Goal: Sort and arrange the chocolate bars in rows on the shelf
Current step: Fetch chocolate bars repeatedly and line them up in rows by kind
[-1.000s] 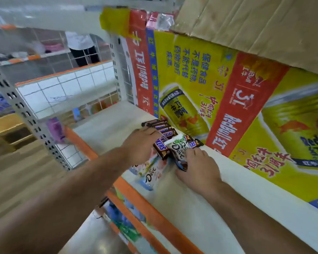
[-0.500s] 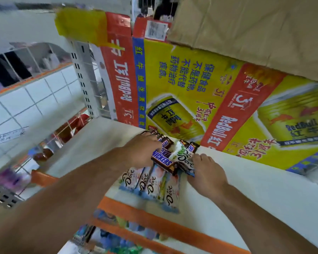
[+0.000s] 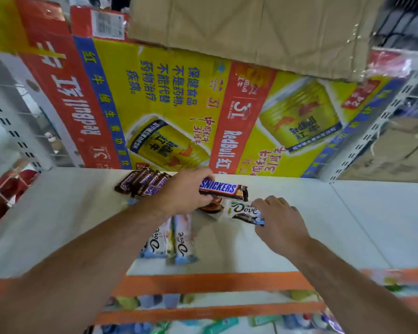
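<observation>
My left hand (image 3: 184,191) grips a brown Snickers bar (image 3: 223,190) and holds it just above the white shelf (image 3: 323,213). My right hand (image 3: 279,218) pinches a white Dove bar (image 3: 244,210) lying on the shelf, right of the left hand. A row of several Snickers bars (image 3: 140,183) lies at the back of the shelf, left of my left hand. A row of pale Dove bars (image 3: 176,239) lies nearer the front edge, partly hidden by my left forearm. A brown wrapper (image 3: 211,206) peeks out under the held Snickers.
A large yellow and red Red Bull carton (image 3: 203,104) stands upside down along the back of the shelf, with a brown cardboard box (image 3: 251,27) above it. An orange rail (image 3: 215,282) edges the shelf front. Perforated white uprights (image 3: 372,131) flank the bay.
My left hand has lifted one Snickers bar off the pile and turned it sideways. My right hand has drawn a Dove bar rightward. The camera has swung to face the shelf squarely.
</observation>
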The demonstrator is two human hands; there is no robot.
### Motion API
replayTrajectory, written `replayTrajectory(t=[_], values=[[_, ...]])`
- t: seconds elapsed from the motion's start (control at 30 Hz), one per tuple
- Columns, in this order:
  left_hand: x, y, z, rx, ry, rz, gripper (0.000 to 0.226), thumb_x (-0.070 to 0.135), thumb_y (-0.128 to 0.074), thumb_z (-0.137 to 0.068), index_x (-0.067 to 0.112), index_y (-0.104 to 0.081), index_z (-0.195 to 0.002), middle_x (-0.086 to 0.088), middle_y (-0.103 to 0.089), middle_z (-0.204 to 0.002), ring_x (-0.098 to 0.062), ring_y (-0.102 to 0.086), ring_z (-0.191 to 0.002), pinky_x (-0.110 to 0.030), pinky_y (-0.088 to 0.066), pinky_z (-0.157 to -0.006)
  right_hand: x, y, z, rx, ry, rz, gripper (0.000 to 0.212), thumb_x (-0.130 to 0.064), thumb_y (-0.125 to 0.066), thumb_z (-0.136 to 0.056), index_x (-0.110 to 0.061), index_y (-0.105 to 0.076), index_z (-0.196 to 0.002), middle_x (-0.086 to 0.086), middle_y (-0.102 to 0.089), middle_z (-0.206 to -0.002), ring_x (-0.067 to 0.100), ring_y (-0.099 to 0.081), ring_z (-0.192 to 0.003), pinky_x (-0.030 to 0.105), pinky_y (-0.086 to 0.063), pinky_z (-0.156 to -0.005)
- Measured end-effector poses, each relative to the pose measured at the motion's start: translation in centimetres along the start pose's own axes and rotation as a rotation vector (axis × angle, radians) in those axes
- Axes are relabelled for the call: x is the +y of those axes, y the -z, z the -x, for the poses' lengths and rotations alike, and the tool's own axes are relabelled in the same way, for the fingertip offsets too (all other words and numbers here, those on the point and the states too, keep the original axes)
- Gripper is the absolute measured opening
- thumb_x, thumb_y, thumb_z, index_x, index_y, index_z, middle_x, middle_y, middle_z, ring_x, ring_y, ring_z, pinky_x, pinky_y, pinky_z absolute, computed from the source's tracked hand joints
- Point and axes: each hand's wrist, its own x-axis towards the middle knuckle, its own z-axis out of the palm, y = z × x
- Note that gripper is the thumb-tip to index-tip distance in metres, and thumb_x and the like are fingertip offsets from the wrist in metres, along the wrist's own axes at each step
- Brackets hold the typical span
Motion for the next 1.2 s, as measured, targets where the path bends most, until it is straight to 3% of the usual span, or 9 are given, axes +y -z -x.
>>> replayTrajectory(t=[0.1,0.17,0.23,0.47,0.83,1.2], values=[[3.2,-2.5,-1.4,-0.003,-0.075,-0.012,0.033,0.028,-0.071,-0.078,0.032,-0.055,-0.106,0.011,-0.062,-0.100,-0.012,-0.059,-0.091,-0.028,-0.048,-0.073,3.3,0.4,2.3,0.008,-0.042,-0.032,0.043,-0.020,-0.060,-0.080,-0.026,-0.053,-0.121,-0.002,-0.053,-0.108,0.023,-0.047,-0.103,0.038,-0.049,-0.075],[5.4,-4.0,-2.1,0.013,-0.113,-0.040,0.041,0.030,-0.070,-0.079,0.030,-0.055,-0.118,0.010,-0.062,-0.112,-0.013,-0.056,-0.102,-0.029,-0.046,-0.084,5.6,0.6,3.9,0.036,-0.078,-0.063,0.040,-0.016,-0.061,-0.078,-0.022,-0.054,-0.118,-0.003,-0.054,-0.107,0.023,-0.048,-0.103,0.038,-0.050,-0.074],[7.9,-5.5,-2.7,0.017,-0.139,-0.052,0.044,0.030,-0.070,-0.081,0.028,-0.055,-0.123,0.010,-0.059,-0.118,-0.011,-0.053,-0.106,-0.023,-0.040,-0.084,8.0,0.8,5.6,0.065,-0.113,-0.086,0.038,-0.015,-0.063,-0.077,-0.019,-0.056,-0.114,-0.002,-0.056,-0.106,0.023,-0.049,-0.104,0.038,-0.050,-0.073],[18.0,-12.4,-4.0,-0.018,-0.204,-0.058,0.031,0.028,-0.070,-0.077,0.030,-0.058,-0.106,0.012,-0.057,-0.098,-0.011,-0.055,-0.089,-0.030,-0.046,-0.079,18.0,1.4,12.4,0.096,-0.144,-0.082,0.038,-0.019,-0.059,-0.082,-0.022,-0.053,-0.119,-0.004,-0.054,-0.112,0.020,-0.047,-0.110,0.034,-0.050,-0.074],[36.6,-24.3,-7.2,-0.013,-0.287,-0.001,0.031,0.028,-0.073,-0.074,0.028,-0.061,-0.102,0.011,-0.059,-0.094,-0.011,-0.055,-0.087,-0.029,-0.044,-0.075,36.8,4.2,23.5,0.107,-0.171,-0.025,0.037,-0.018,-0.063,-0.079,-0.017,-0.055,-0.115,0.002,-0.055,-0.111,0.026,-0.049,-0.106,0.037,-0.045,-0.083],[47.3,-34.1,-15.7,-0.031,-0.478,0.001,0.027,0.035,-0.072,-0.074,0.031,-0.063,-0.099,0.012,-0.053,-0.094,-0.007,-0.045,-0.090,-0.026,-0.040,-0.076,50.4,3.4,27.4,0.163,-0.335,-0.045,0.042,-0.019,-0.067,-0.078,-0.022,-0.055,-0.118,-0.002,-0.055,-0.111,0.021,-0.047,-0.105,0.030,-0.044,-0.079]])
